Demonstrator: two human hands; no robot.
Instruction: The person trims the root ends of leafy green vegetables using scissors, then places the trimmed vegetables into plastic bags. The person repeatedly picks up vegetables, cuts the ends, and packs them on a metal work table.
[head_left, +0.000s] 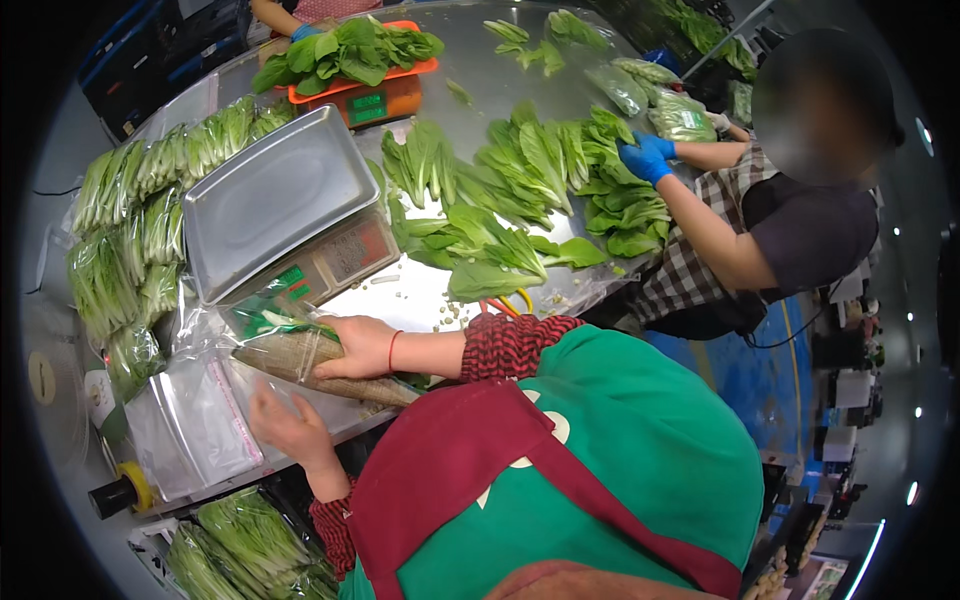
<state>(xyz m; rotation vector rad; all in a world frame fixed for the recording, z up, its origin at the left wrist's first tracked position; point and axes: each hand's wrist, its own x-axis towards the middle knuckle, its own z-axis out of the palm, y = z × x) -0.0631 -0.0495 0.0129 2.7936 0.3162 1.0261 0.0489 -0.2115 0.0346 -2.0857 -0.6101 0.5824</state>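
Note:
My right hand (360, 346), with a red string at its wrist, grips a tan woven-looking wrap (300, 360) rolled into a cone. A clear plastic bag (259, 319) lies around its far end, with some green and white showing inside. Just below the wrap, my left hand (289, 427) is blurred, its fingers apart, with nothing seen in it. Beneath and beside it lies a stack of clear plastic bags (195, 427). Beyond my hands stands a scale (337, 259) with a bare metal tray (281, 202). Loose leafy greens (487, 247) lie to its right.
Bagged greens (105, 277) are piled at the left, others (247, 540) below the table edge. Yellow-and-red handles (517, 301) lie near my right sleeve. An orange scale (382, 101) bears greens. A co-worker's blue-gloved hands (646, 157) touch greens at the right; another person's gloved hand (306, 31) is at the top.

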